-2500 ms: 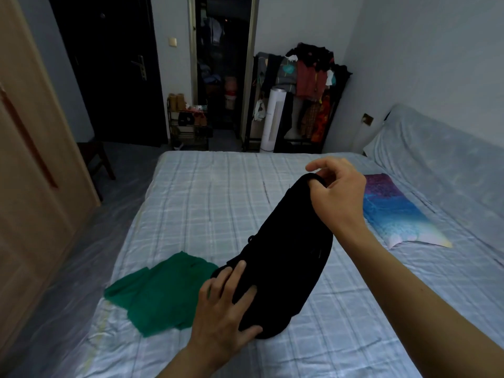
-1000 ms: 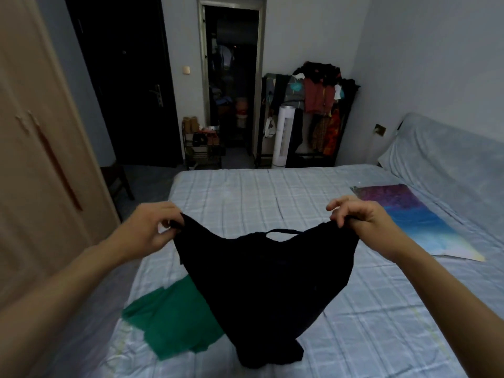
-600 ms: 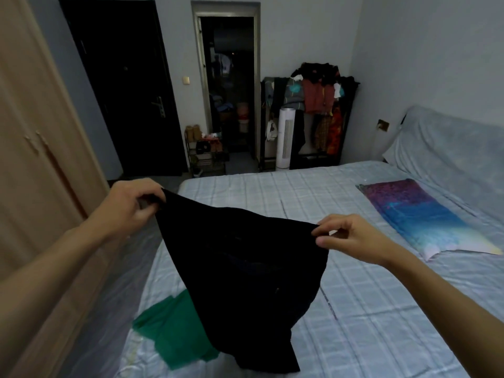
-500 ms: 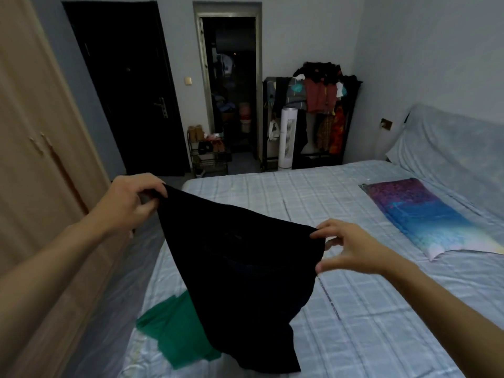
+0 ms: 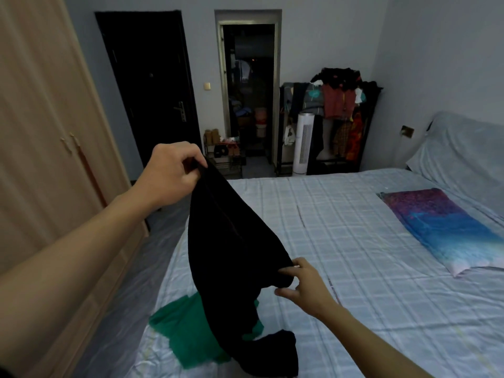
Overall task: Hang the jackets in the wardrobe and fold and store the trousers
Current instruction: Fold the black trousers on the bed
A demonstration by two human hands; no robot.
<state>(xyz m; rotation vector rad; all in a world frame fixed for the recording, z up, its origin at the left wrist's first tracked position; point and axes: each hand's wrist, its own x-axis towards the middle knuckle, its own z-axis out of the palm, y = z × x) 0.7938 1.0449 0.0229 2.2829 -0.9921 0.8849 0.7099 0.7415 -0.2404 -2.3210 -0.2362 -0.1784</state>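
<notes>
My left hand point(image 5: 169, 173) is raised over the bed's left edge and pinches the top of a black garment point(image 5: 231, 255). The garment hangs down in a long drape, and its lower end rests crumpled on the bed point(image 5: 354, 241). My right hand point(image 5: 302, 287) is lower, at the garment's right edge, with thumb and fingers spread around a fold of the cloth and not closed on it. A green garment point(image 5: 188, 331) lies flat on the bed's near left corner, partly hidden behind the black one. The wooden wardrobe point(image 5: 41, 132) stands on the left with its doors closed.
A colourful pillow point(image 5: 441, 227) lies on the right of the bed. A loaded clothes rack point(image 5: 338, 105) and a white tower fan point(image 5: 304, 143) stand at the far wall. A dark door point(image 5: 147, 83) and an open doorway point(image 5: 248, 91) are beyond. A narrow floor strip point(image 5: 122, 296) separates bed and wardrobe.
My right hand let go of the garment's top corner and dropped to its lower right edge. My left hand stayed raised, so the garment now hangs from that hand alone.
</notes>
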